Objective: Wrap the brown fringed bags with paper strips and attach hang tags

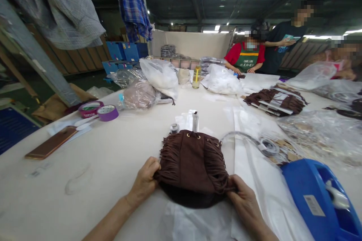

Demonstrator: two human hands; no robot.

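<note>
A dark brown fringed drawstring bag (pixel 192 162) with small gold eyelets along its top lies on the white table in front of me. My left hand (pixel 147 175) pinches the fringe at its lower left side. On the lower right, my right hand (pixel 241 194) is closed on the fringe there. Just beyond the bag's top lie a small clear-wrapped piece (pixel 195 121) and a small round metallic item (pixel 174 128). White sheet material (pixel 198 220) lies partly under the bag. The fingertips of both hands are partly hidden by the fringe.
To the left lie a phone (pixel 51 142) and purple tape rolls (pixel 108 113). A blue plastic container (pixel 311 192) stands at right. Beyond are a brown fringed stack (pixel 275 99), plastic bags (pixel 223 79) and a yellowish bottle (pixel 196 77). A person in a green apron (pixel 249 58) works across the table.
</note>
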